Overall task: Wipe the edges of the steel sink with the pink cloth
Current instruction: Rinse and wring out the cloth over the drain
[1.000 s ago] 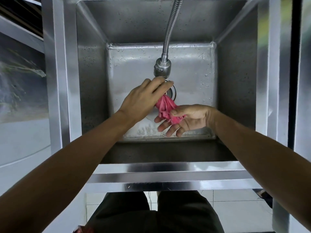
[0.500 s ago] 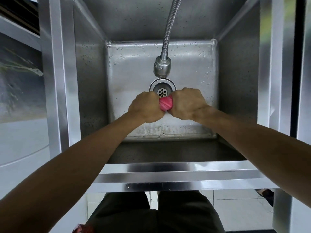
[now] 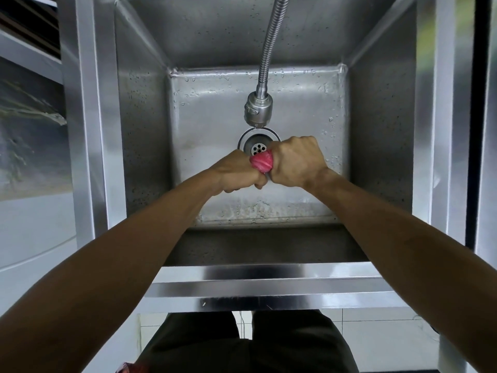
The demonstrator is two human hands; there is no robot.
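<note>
The pink cloth (image 3: 261, 163) is twisted into a tight, ridged roll between my two fists, only a short stretch of it showing (the rest is buried in my grip). My left hand (image 3: 236, 172) and right hand (image 3: 294, 161) clench it from either side, above the basin. The steel sink (image 3: 258, 288) is deep and square, its floor and walls beaded with water, its flat front edge shiny.

Kitchen wash area, utility-grade.
I'm at a deep steel sink (image 3: 269, 273) on a metal frame, flexible hose faucet (image 3: 257, 109) over the drain (image 3: 255, 142), white tiled floor (image 3: 376, 332) below.
</note>
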